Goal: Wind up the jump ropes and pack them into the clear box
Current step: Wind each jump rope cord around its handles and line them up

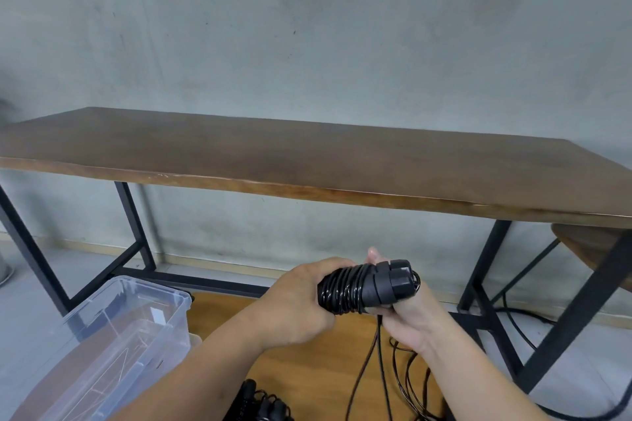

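Note:
A black jump rope (362,289) has its cord wound in tight coils around its two handles, which lie side by side. My left hand (301,304) grips the left end of the bundle. My right hand (407,314) holds the handle ends from below, fingers curled round them. Loose black cord (367,366) hangs down from the bundle to the floor. The clear box (113,335) stands open at the lower left, apart from both hands. Another wound black rope (263,403) lies at the bottom edge, partly hidden by my left forearm.
A long brown wooden table (307,161) on black metal legs stands in front of a grey wall. A wooden stool (591,246) sits under its right end. A lower wooden surface (307,362) lies beneath my hands. Black cable (519,321) trails on the floor at right.

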